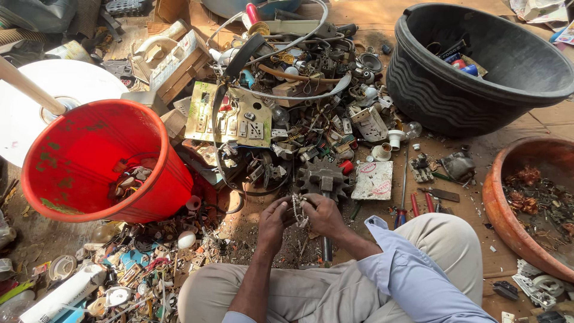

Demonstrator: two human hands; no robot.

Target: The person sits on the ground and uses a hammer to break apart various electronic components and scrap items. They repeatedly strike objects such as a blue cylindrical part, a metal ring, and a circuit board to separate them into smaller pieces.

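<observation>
both hands, left hand (274, 222) and right hand (323, 214), pinch a pale beaded strip (297, 209), its long axis running twelve to six o'clock, below the dark gear (323, 177).

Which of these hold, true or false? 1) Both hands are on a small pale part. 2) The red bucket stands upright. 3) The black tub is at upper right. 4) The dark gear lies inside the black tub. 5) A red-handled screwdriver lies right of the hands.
1) True: the left hand and right hand pinch a small pale part between them.
2) False: the red bucket is tipped on its side, mouth toward the camera.
3) True: the black tub is at upper right.
4) False: the dark gear lies on the ground just beyond the hands.
5) True: the red-handled screwdriver lies there.
</observation>
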